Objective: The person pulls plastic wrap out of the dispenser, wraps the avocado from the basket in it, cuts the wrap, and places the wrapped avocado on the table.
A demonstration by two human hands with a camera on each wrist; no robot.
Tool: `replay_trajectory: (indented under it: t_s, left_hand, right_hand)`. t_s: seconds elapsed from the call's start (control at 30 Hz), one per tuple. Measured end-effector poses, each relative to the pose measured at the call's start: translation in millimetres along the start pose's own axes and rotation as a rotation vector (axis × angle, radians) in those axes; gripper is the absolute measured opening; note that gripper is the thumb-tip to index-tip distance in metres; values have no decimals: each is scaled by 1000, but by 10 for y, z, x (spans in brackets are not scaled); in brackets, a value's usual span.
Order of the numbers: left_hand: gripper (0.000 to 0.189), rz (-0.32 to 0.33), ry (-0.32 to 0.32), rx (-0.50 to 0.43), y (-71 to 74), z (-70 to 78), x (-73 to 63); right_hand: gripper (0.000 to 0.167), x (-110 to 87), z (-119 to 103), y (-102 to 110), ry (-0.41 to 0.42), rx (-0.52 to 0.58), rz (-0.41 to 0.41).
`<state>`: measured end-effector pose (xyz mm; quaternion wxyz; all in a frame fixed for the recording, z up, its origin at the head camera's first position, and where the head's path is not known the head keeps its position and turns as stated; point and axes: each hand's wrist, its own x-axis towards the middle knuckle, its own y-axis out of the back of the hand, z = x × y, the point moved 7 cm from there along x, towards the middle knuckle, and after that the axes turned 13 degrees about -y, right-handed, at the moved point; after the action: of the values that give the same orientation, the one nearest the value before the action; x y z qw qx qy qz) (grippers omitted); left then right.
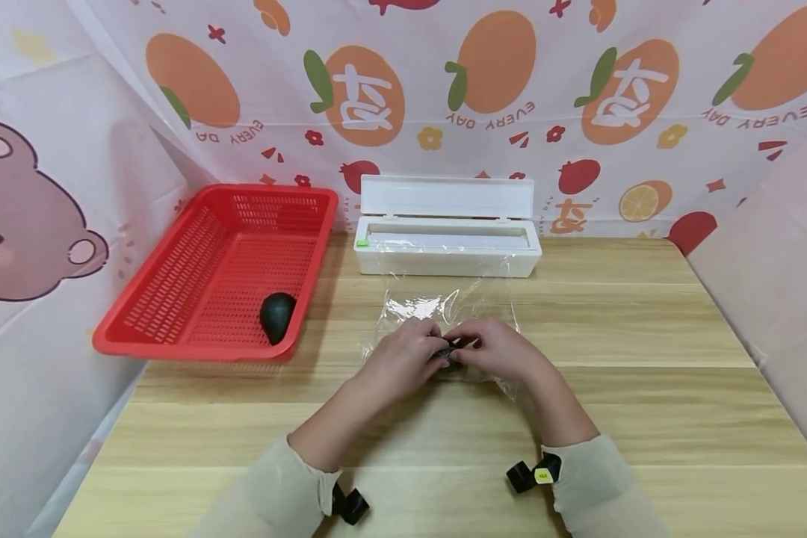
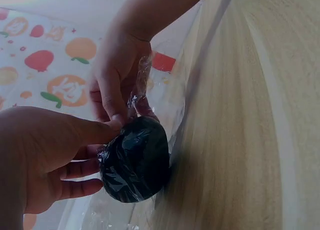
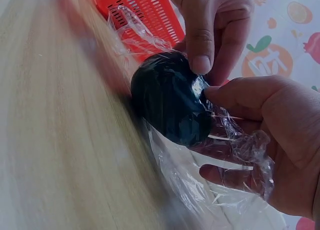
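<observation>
A dark avocado [image 2: 137, 162] with cling film [image 1: 417, 308] drawn tightly over its skin is between the two hands, low over the table. My left hand [image 1: 406, 353] holds it from the left, thumb on its upper side and fingers reaching behind. My right hand [image 1: 501, 350] is at its other side, its thumb [image 3: 225, 95] pinching film against the avocado. Loose film [image 3: 250, 155] bunches across the right fingers. In the head view the hands hide most of the avocado. The film sheet stretches back to a white dispenser box [image 1: 447, 263] with its lid up.
A red plastic basket [image 1: 175, 347] stands at the left, with another dark avocado [image 1: 277, 317] in its near right corner. Behind the wooden table [image 1: 645, 403] hangs a fruit-print cloth [image 1: 430, 142]. A black wrist-camera mount [image 1: 534, 474] sits at each cuff.
</observation>
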<state>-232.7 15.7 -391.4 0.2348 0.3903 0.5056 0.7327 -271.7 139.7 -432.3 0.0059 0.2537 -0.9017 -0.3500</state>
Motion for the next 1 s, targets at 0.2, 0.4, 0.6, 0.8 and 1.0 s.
replay_trajectory:
  t_s: [0.2, 0.4, 0.6, 0.8, 1.0]
  left_hand:
    - [14, 31, 11, -14, -35, -73, 9]
    - [21, 77, 5, -22, -55, -115, 17]
    - [33, 95, -2, -12, -59, -140, 16]
    - [23, 146, -30, -22, -41, -177, 11]
    - [10, 189, -62, -29, -69, -234, -1]
  right_hand:
    - [39, -54, 53, 89, -41, 3, -24]
    - [37, -171, 177, 281, -75, 1, -59]
    - [20, -159, 361, 395, -142, 139, -36]
    - [20, -99, 516, 491, -154, 177, 93]
    - [27, -108, 515, 597, -149, 100, 254]
